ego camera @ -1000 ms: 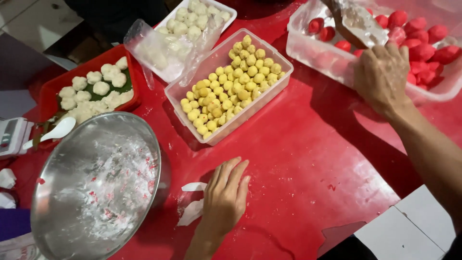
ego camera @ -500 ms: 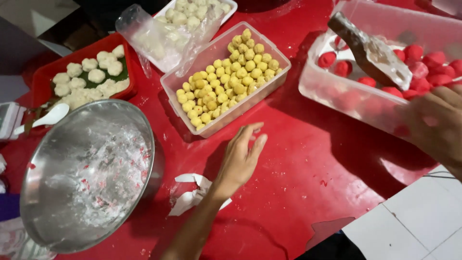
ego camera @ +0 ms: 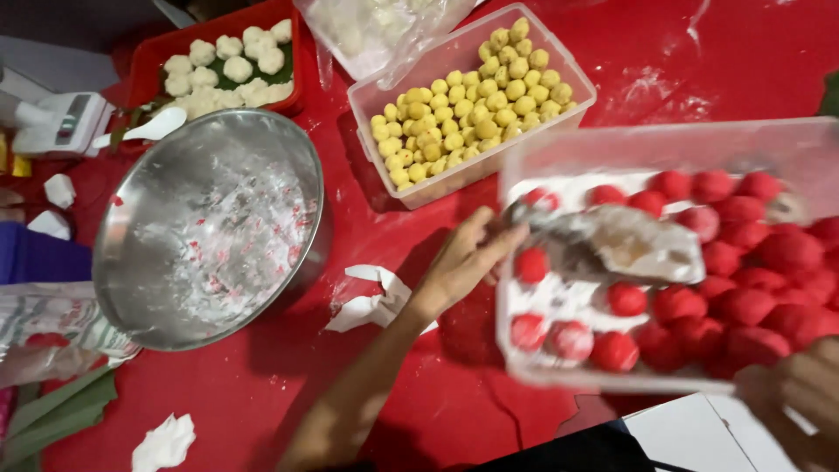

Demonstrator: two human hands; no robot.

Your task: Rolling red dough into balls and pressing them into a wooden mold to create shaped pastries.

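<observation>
Right hand (ego camera: 800, 406) blurred, edge-cropped, perhaps gripping the clear box (ego camera: 612, 153).

A bowl (ego camera: 210, 227) sat at centre left on the bench (ego camera: 699, 61). Behind it, upper left, stood a tray (ego camera: 140, 79) of balls; right of that, a tub (ego camera: 472, 96). A box (ego camera: 664, 149) filled the lower right.

Clear plastic tub (ego camera: 559, 157), thin and semi-glossy, holds matt red dough balls (ego camera: 743, 288) dusted with white flour. 2nd clear plastic container (ego camera: 572, 83): matt yellow balls (ego camera: 463, 114). Steel bowl (ego camera: 122, 253) brushed, shiny rim, floury residue inside. Table cover (ego camera: 699, 61) glossy red, smooth, flour-smeared. Red plastic tray (ego camera: 140, 79). Crumpled white paper (ego camera: 371, 301), matt.
</observation>
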